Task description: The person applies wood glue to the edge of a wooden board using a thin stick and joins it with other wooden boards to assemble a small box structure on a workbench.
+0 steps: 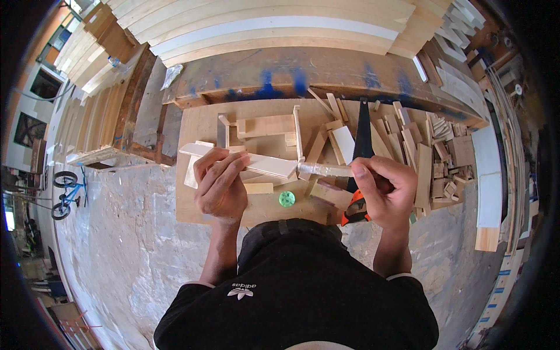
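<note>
My left hand [221, 182] grips a flat wooden strip [271, 165] with a pale face, tilted down to the right. My right hand [385, 189] pinches a narrow, shiny, whitish stick-like piece [324, 170] between thumb and fingers. Its far tip meets or nearly meets the strip's right end; I cannot tell whether they touch, nor exactly what the piece is. Behind both hands, an open wooden frame [265, 125] stands on a plywood board [201, 125]. Between my hands and nearer to me lies a round green disc [287, 199].
A handsaw [363, 140] with a black blade and orange handle lies beside my right hand. Many wood offcuts [446, 166] cover the board's right side. Beyond stands a bench ledge [233, 73] with blue paint marks, below stacked planks [280, 26]. A blue bicycle [70, 195] is far left.
</note>
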The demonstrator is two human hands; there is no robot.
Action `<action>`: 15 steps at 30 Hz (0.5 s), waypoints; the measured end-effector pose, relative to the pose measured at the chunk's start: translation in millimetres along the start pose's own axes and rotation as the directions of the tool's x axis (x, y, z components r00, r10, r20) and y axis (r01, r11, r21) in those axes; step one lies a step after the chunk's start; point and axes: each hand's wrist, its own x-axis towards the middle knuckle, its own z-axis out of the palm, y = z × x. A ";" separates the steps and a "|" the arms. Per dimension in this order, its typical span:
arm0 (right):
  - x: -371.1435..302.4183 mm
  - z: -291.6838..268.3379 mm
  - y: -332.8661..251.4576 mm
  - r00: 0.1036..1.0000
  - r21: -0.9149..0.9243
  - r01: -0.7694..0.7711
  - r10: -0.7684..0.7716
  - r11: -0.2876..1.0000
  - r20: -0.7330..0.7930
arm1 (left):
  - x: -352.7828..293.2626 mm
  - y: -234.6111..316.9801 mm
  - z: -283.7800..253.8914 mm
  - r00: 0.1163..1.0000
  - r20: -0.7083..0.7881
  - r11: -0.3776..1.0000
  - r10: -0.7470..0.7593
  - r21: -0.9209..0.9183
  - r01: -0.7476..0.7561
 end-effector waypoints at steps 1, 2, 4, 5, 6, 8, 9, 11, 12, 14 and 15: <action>0.3 1.0 0.4 1.000 -0.013 0.013 -0.014 1.000 -0.018 | -1.3 -0.7 0.1 1.000 -0.019 1.000 0.005 0.008 -0.005; 0.7 2.3 1.4 0.999 -0.028 0.028 -0.029 0.999 -0.035 | -2.6 -1.4 0.2 0.999 -0.039 1.000 0.010 0.016 -0.010; 0.0 2.6 2.6 0.995 -0.057 0.077 -0.081 0.995 -0.062 | -5.0 -2.4 1.2 0.997 -0.074 0.999 0.026 0.024 -0.025; -1.1 1.9 2.9 0.991 -0.070 0.113 -0.118 0.991 -0.069 | -5.9 -2.8 1.6 0.995 -0.089 0.999 0.037 0.028 -0.034; -2.1 1.6 2.9 0.985 -0.083 0.149 -0.155 0.985 -0.076 | -6.7 -3.4 2.0 0.993 -0.104 0.999 0.047 0.031 -0.044; -3.5 3.6 1.7 0.972 -0.056 0.214 -0.219 0.975 -0.085 | -7.9 -5.1 2.9 0.991 -0.118 0.998 0.060 0.022 -0.058; -4.6 4.8 0.9 0.964 -0.043 0.246 -0.249 0.968 -0.091 | -8.2 -5.5 3.2 0.990 -0.124 0.998 0.066 0.016 -0.065; -7.8 6.1 -1.3 0.970 -0.049 0.238 -0.240 0.970 -0.047 | -8.1 -5.2 2.9 0.991 -0.121 0.998 0.061 0.017 -0.059; -9.1 7.0 -2.2 0.971 -0.052 0.235 -0.236 0.971 -0.025 | -8.1 -5.1 2.6 0.991 -0.119 0.998 0.058 0.018 -0.056; -9.9 9.5 -1.1 0.962 -0.031 0.269 -0.270 0.963 -0.029 | -9.8 -7.1 2.1 0.990 -0.127 0.998 0.061 0.028 -0.058; -9.8 9.8 -0.8 0.959 -0.024 0.283 -0.283 0.959 -0.027 | -10.6 -8.1 1.9 0.989 -0.130 0.998 0.063 0.034 -0.059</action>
